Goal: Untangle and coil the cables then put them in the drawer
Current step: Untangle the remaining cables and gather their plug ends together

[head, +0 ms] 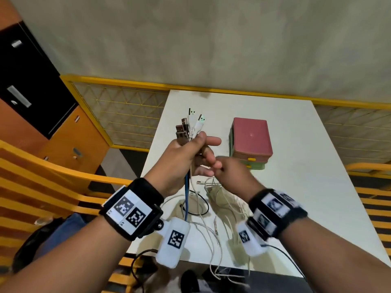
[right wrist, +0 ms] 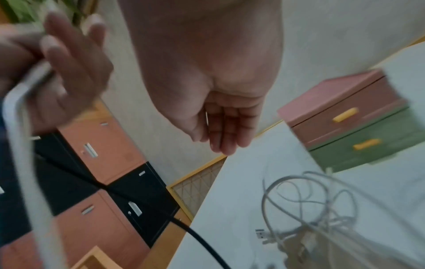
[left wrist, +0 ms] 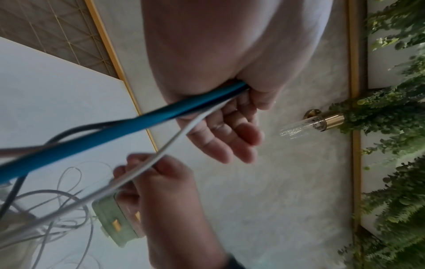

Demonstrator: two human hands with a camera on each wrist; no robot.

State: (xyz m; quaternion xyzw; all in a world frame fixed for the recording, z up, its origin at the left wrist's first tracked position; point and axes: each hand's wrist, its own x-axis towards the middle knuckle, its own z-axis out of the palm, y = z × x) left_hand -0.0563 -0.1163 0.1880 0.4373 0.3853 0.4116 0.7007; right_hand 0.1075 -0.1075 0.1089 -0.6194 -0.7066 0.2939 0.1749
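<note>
The left hand (head: 182, 153) grips a bundle of white, blue and black USB cables (head: 188, 127) above the white surface (head: 296, 187), with the right hand (head: 230, 172) at 4 o'clock, its fingers loosely open, and the pink-and-green two-drawer plastic box (head: 250, 142) at 3 o'clock.

The desk (head: 296, 187) has a smooth, matt white top. The drawer box (head: 250, 140) looks like matt plastic, pink above and green below, with glossy yellow plastic handles. The blue cable (left wrist: 92, 138) has a smooth, slightly shiny plastic jacket; the white cables (head: 222, 208) are matt plastic. The USB plugs (head: 183, 130) show bare shiny metal.
</note>
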